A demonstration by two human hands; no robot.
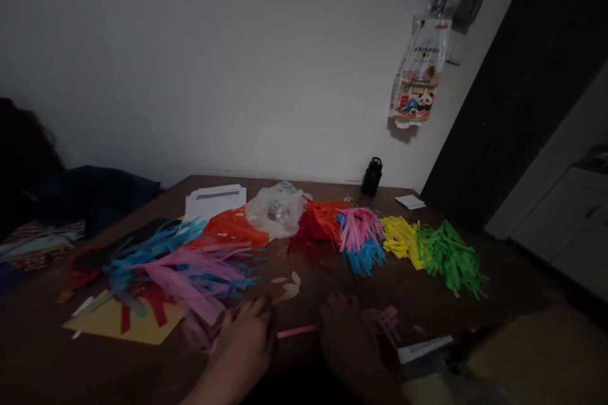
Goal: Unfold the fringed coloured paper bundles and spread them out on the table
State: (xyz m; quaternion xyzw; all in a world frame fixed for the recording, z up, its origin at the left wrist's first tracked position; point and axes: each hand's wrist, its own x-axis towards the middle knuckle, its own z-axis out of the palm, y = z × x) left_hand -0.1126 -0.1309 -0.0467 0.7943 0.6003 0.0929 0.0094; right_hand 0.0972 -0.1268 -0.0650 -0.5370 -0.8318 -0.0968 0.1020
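Observation:
At the near edge of the table, a narrow pink paper strip runs between my two hands, apparently rolled or twisted tight. My left hand is closed over its left part, and my right hand presses on its right part with curled fingers. Loose pink fringe shows beyond my right hand. More pink paper lies by my left wrist. Left of my hands, a pink fringed paper bunch overlaps a light blue fringed paper bunch. The fingertips are dim and partly hidden.
Orange, red, pink-and-blue, yellow and green paper tassels lie across the brown table. Behind stand a clear plastic bag, white papers and a black container. A yellow sheet lies left; a printed bag hangs on the wall.

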